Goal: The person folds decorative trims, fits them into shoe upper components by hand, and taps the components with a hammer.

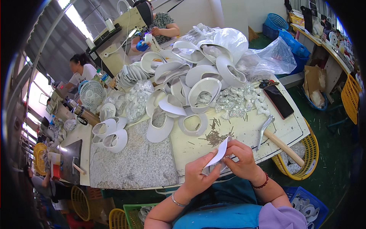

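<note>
Close to my body, over the table's near edge, both hands hold a white shoe upper [219,153]. My left hand [199,171] pinches its left side. On the other side, the fingers of my right hand [244,162] are bent around the upper's edge; whether a small part sits between them I cannot make out. Just beyond lies a loose heap of thin brown nails [218,138]. A hammer [283,148] with a wooden handle and curved metal head rests to the right. Farther off rises a pile of similar white uppers [204,91], beside small clear-wrapped silvery pieces [240,100].
A speckled stone slab [137,164] covers the table's left part, with several uppers [115,140] on it. At right lie a dark phone [278,100] and scissors [268,82]. A yellow basket [313,152] stands under the right edge. Another person [164,26] works at a machine across the table.
</note>
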Action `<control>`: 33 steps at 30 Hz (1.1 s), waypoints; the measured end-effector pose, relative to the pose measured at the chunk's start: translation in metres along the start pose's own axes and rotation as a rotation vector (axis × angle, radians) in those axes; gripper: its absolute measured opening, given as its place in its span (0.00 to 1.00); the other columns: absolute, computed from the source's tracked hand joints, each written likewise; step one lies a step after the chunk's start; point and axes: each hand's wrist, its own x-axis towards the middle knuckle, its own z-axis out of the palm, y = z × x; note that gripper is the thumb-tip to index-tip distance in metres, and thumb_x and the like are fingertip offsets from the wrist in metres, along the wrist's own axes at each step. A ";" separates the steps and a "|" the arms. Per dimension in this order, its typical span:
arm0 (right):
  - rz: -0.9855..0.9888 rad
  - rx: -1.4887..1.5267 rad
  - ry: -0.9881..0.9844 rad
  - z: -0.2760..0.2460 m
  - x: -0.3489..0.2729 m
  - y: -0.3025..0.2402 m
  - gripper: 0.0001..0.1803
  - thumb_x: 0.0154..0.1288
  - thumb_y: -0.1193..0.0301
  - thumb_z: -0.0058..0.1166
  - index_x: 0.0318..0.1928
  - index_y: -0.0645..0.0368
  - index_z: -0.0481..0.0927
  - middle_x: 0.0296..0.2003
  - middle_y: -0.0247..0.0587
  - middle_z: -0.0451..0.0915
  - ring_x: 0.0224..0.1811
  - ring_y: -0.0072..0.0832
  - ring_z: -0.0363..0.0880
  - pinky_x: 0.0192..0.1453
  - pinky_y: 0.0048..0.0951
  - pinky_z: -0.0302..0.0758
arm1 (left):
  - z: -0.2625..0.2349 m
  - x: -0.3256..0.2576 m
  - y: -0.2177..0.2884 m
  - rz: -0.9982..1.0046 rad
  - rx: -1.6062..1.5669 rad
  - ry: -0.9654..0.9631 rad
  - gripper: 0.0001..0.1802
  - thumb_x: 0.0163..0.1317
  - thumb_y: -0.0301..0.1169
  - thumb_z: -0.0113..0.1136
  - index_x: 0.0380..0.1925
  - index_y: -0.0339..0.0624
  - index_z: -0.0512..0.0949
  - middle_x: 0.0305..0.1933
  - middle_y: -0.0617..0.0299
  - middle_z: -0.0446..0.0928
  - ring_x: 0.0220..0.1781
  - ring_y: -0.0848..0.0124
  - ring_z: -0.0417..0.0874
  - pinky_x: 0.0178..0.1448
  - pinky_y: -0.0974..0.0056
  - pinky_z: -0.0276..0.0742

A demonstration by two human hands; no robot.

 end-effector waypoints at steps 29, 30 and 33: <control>0.044 0.038 -0.016 0.011 0.004 -0.014 0.09 0.50 0.84 0.61 0.34 0.65 0.77 0.34 0.45 0.78 0.29 0.27 0.79 0.32 0.24 0.76 | -0.062 -0.018 -0.013 0.381 0.436 0.141 0.15 0.53 0.21 0.57 0.42 0.37 0.78 0.43 0.55 0.82 0.40 0.60 0.84 0.41 0.64 0.77; 0.026 0.038 -0.004 0.015 0.005 -0.010 0.09 0.50 0.84 0.60 0.34 0.65 0.77 0.34 0.45 0.78 0.29 0.28 0.79 0.32 0.24 0.76 | -0.073 -0.021 -0.012 0.375 0.428 0.139 0.15 0.53 0.21 0.57 0.42 0.37 0.78 0.43 0.55 0.82 0.40 0.60 0.84 0.41 0.64 0.77; -0.038 -0.015 -0.019 0.030 0.012 -0.008 0.09 0.50 0.83 0.60 0.34 0.64 0.77 0.34 0.45 0.78 0.28 0.29 0.78 0.31 0.25 0.76 | -0.109 -0.043 -0.014 0.503 0.778 0.231 0.15 0.53 0.23 0.55 0.42 0.38 0.78 0.45 0.55 0.81 0.45 0.55 0.83 0.53 0.56 0.71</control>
